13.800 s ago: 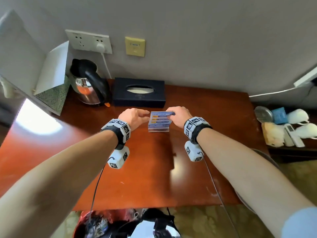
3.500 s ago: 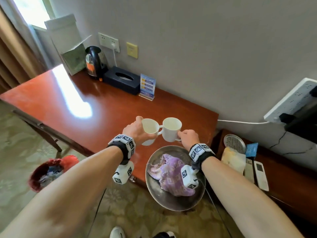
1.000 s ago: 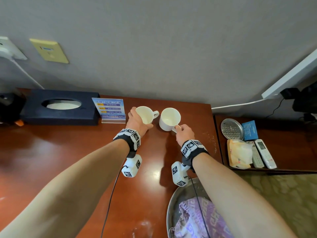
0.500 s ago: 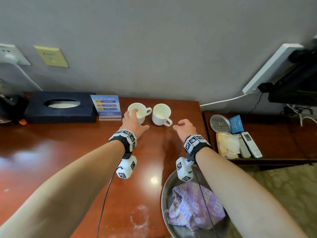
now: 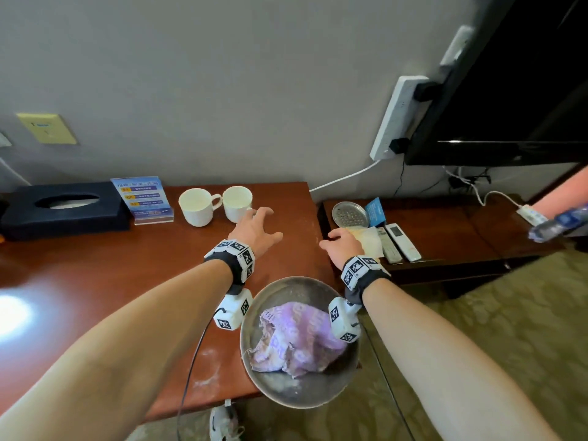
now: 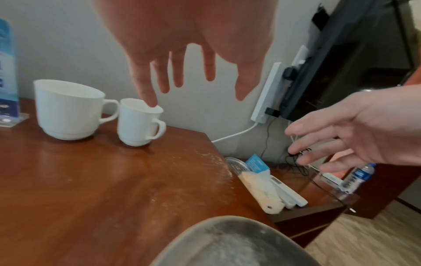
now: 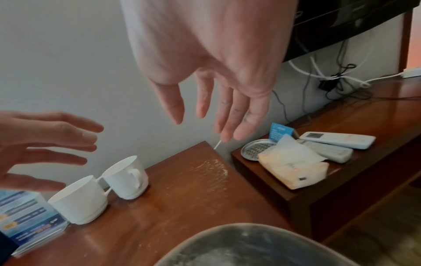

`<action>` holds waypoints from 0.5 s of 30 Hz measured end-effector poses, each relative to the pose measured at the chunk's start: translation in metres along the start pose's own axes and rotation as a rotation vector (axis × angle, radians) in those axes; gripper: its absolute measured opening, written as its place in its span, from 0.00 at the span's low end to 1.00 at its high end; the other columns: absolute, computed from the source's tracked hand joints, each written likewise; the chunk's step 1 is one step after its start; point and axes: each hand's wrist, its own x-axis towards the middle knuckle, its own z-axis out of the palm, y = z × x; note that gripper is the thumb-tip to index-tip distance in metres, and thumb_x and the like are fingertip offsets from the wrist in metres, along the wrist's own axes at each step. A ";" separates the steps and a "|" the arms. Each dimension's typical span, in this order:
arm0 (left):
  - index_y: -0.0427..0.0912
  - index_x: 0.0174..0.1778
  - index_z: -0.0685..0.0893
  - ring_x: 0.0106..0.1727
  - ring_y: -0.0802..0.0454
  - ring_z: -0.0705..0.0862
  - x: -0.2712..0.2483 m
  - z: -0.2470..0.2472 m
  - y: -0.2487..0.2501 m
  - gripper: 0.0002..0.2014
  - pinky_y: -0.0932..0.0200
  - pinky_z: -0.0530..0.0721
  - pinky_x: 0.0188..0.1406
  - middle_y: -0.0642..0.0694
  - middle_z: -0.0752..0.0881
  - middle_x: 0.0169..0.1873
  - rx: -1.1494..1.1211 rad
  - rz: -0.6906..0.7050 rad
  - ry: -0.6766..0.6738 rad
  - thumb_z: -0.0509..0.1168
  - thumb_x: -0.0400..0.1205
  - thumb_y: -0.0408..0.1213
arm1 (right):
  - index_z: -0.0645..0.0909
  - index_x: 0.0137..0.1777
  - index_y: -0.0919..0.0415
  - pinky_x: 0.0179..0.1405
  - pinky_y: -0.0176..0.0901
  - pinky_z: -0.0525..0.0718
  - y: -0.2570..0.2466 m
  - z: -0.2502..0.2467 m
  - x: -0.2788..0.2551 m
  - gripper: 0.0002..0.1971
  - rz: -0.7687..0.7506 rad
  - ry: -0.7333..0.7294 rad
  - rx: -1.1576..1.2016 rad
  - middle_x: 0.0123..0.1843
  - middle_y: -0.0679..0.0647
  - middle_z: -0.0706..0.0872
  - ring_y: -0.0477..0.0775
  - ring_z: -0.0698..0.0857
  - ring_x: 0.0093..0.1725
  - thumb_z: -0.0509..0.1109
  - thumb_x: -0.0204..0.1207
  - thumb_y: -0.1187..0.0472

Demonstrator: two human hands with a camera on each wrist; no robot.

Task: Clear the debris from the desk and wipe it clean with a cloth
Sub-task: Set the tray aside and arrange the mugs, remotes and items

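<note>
Two white cups (image 5: 199, 206) (image 5: 237, 203) stand side by side at the back of the red-brown desk (image 5: 95, 265), next to a blue card stand (image 5: 143, 198). My left hand (image 5: 257, 230) hovers open just right of the cups, fingers spread. My right hand (image 5: 342, 243) hovers open over the desk's right edge, holding nothing. A purple patterned cloth (image 5: 292, 338) lies in a metal basin (image 5: 305, 393) at the desk's front right corner. White powdery dust (image 7: 212, 171) marks the desk near its right edge, and more dust (image 5: 206, 367) lies near the front.
A black tissue box (image 5: 63, 208) sits at the back left. A lower side table (image 5: 445, 243) to the right carries a round metal dish (image 5: 350, 214), a tissue pack (image 5: 369, 241) and two remotes (image 5: 402, 241). Another person's hand with a water bottle (image 5: 556, 219) shows far right. A TV (image 5: 509, 90) hangs above.
Both hands have let go of the cups and drawn back to the right, fingers spread. The cups now stand alone by the card stand. My view has shifted right.
</note>
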 end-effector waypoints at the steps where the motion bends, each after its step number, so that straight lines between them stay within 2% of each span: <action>1: 0.57 0.73 0.70 0.68 0.45 0.77 -0.009 0.011 0.014 0.28 0.45 0.80 0.64 0.47 0.69 0.75 0.005 0.019 0.001 0.69 0.77 0.53 | 0.78 0.69 0.53 0.55 0.43 0.74 0.016 -0.013 -0.006 0.19 0.005 0.004 0.003 0.65 0.54 0.84 0.57 0.82 0.62 0.70 0.78 0.54; 4: 0.57 0.72 0.71 0.71 0.45 0.74 -0.040 0.047 0.056 0.27 0.45 0.79 0.65 0.46 0.71 0.74 0.028 0.052 -0.010 0.68 0.77 0.53 | 0.77 0.69 0.53 0.56 0.44 0.74 0.066 -0.051 -0.025 0.19 0.030 0.005 -0.011 0.66 0.56 0.83 0.59 0.80 0.63 0.69 0.79 0.55; 7: 0.57 0.71 0.71 0.68 0.46 0.76 -0.066 0.083 0.096 0.25 0.46 0.79 0.63 0.47 0.72 0.72 0.023 0.081 -0.038 0.68 0.78 0.53 | 0.77 0.69 0.52 0.58 0.47 0.77 0.115 -0.089 -0.042 0.19 0.051 0.018 -0.034 0.67 0.57 0.81 0.60 0.80 0.65 0.69 0.79 0.54; 9: 0.57 0.72 0.71 0.67 0.45 0.77 -0.081 0.106 0.121 0.26 0.46 0.80 0.62 0.47 0.72 0.73 0.017 0.095 -0.064 0.68 0.78 0.53 | 0.77 0.69 0.52 0.57 0.46 0.76 0.143 -0.112 -0.050 0.19 0.054 0.014 -0.034 0.67 0.56 0.81 0.60 0.80 0.65 0.70 0.79 0.53; 12: 0.56 0.73 0.70 0.68 0.44 0.77 -0.097 0.136 0.152 0.27 0.49 0.79 0.62 0.45 0.72 0.73 0.036 0.113 -0.100 0.68 0.79 0.53 | 0.77 0.69 0.50 0.61 0.50 0.79 0.179 -0.141 -0.054 0.20 0.090 0.019 -0.023 0.67 0.56 0.82 0.60 0.81 0.65 0.71 0.78 0.52; 15: 0.55 0.74 0.70 0.67 0.44 0.77 -0.101 0.157 0.177 0.27 0.50 0.78 0.60 0.45 0.72 0.73 0.042 0.132 -0.116 0.68 0.79 0.52 | 0.77 0.70 0.50 0.57 0.49 0.79 0.203 -0.164 -0.050 0.20 0.107 0.040 0.008 0.66 0.56 0.82 0.59 0.81 0.63 0.71 0.78 0.52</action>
